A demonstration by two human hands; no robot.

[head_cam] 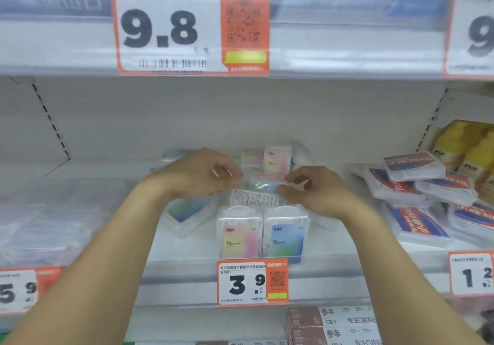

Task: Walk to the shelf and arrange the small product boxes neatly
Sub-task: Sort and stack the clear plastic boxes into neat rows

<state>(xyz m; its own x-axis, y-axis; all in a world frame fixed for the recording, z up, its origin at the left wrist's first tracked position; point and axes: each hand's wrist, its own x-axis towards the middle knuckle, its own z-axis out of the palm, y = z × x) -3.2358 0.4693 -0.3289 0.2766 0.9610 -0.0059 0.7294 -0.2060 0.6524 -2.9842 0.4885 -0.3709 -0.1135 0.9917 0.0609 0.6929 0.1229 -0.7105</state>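
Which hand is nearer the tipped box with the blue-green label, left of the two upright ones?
Left. The left hand hovers just above the tipped box; the right hand is farther right, beyond the upright boxes.

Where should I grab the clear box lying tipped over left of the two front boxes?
Take the tipped clear box by its two long side walls, coming from the front and above. It lies on its side, angled, with open shelf to its left. Both hands, left and right, are on another box now.

head cam: single view | faces forward, slightly down, into shelf [240,120] | close range, both forearms in frame | shelf front edge near bottom
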